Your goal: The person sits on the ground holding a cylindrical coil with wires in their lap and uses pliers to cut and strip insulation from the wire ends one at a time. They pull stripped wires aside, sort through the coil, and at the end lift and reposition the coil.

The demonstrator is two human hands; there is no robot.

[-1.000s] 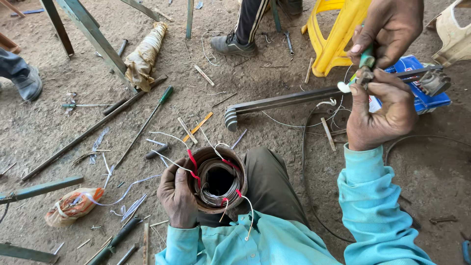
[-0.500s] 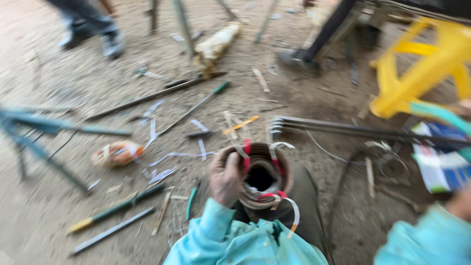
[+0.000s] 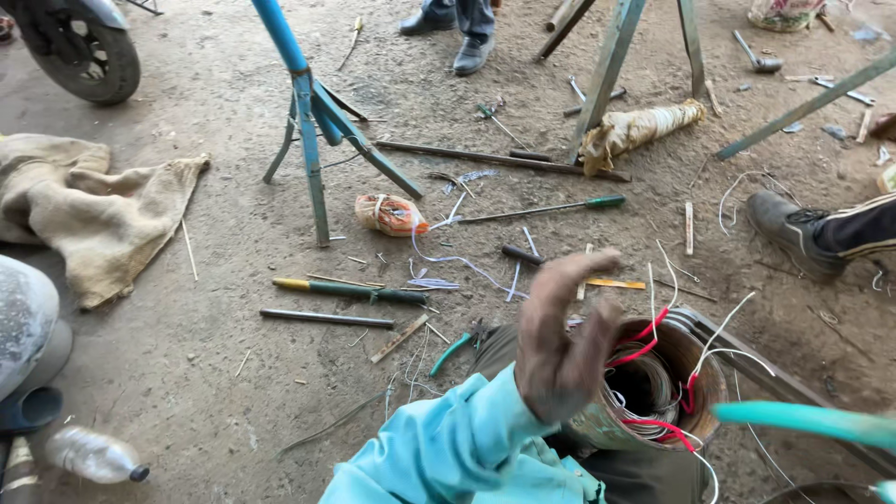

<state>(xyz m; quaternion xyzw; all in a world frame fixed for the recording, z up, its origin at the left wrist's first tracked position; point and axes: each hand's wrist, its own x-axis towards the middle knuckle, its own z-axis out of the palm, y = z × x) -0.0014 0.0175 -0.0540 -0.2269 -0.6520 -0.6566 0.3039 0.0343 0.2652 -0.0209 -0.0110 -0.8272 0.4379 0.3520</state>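
Observation:
My left hand (image 3: 560, 341) is lifted off the ground in a teal sleeve, blurred, with its fingers loosely apart and nothing in it. Just to its right, against my lap, rests a round motor stator (image 3: 686, 378) with copper windings and loose red and white wires sticking out. The hand hovers over the stator's left rim; whether it touches is unclear. A blurred teal streak (image 3: 803, 422) crosses the lower right corner. My right hand is out of frame.
Tools lie on the dirt: a green-handled screwdriver (image 3: 537, 210), a green and yellow tool (image 3: 350, 291), a metal rod (image 3: 327, 319). An orange bundle (image 3: 390, 215), blue stand (image 3: 313, 121), burlap sack (image 3: 93, 205), plastic bottle (image 3: 93, 455), and other people's shoes (image 3: 793, 229) are around.
The view has swung left. My left hand has let go of the stator's rim and risen above it. My right hand, earlier up at the right with another person's hand, has left the frame.

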